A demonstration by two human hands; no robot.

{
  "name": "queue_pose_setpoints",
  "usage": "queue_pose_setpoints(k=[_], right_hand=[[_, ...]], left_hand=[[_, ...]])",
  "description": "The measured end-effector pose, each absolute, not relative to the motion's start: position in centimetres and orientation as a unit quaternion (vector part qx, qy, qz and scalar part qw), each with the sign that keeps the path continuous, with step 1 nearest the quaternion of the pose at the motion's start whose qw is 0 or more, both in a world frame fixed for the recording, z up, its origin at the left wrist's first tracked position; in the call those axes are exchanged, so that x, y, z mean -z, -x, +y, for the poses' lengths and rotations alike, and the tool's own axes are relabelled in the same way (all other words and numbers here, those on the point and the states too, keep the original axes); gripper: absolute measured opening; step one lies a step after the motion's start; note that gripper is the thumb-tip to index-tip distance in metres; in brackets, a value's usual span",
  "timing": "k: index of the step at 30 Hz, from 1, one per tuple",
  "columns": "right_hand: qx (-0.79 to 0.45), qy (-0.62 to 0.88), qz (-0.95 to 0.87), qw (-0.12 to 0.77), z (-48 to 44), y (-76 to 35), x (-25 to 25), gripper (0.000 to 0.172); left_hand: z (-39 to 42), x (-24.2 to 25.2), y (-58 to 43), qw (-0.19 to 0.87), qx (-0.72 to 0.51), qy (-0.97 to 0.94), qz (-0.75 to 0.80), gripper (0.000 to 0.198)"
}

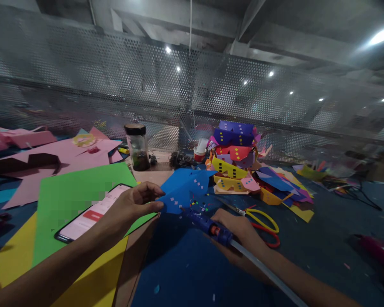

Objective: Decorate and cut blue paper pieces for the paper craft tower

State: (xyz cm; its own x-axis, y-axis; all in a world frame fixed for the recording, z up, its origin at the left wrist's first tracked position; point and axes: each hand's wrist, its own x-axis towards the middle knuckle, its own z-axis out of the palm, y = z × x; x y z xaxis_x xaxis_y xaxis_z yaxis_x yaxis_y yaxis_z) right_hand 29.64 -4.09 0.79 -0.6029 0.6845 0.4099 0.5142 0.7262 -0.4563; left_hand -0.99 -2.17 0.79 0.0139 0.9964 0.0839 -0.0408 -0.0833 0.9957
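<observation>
My left hand (137, 201) pinches the left edge of a folded blue paper piece (184, 189) dotted with small squares, holding it just above the table. My right hand (240, 236) is wrapped round a blue glue gun (208, 225) with a clear glue stick (262, 268) sticking out behind; its nozzle points at the lower edge of the blue paper. Both hands are closed on what they hold.
A phone (91, 213) lies on a green sheet (70, 192) over yellow paper. Yellow and red scissors (262, 221) lie right of the glue gun. A stack of folded coloured paper pieces (235, 160), a dark-lidded jar (137, 147), pink paper (51, 157) and a pink glue gun (376, 249) surround them.
</observation>
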Motion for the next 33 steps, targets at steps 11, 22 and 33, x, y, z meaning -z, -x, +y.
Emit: queue_pose_setpoints(k=[11, 22, 33], right_hand=[[-0.142, 0.348, -0.879, 0.292, -4.17, -29.67, -0.68, 0.009], [-0.147, 0.339, -0.881, 0.296, -4.15, -29.69, -0.66, 0.008], [-0.147, 0.308, -0.887, 0.312, -3.66, -29.75, -0.12, 0.005]], left_hand=[[-2.23, -0.66, 1.05, 0.491, -0.523, -0.520, 0.465, 0.034], [-2.19, -0.66, 0.93, 0.497, -0.527, -0.517, 0.455, 0.034], [-2.05, -0.24, 1.15, 0.505, -0.526, -0.512, 0.454, 0.035]])
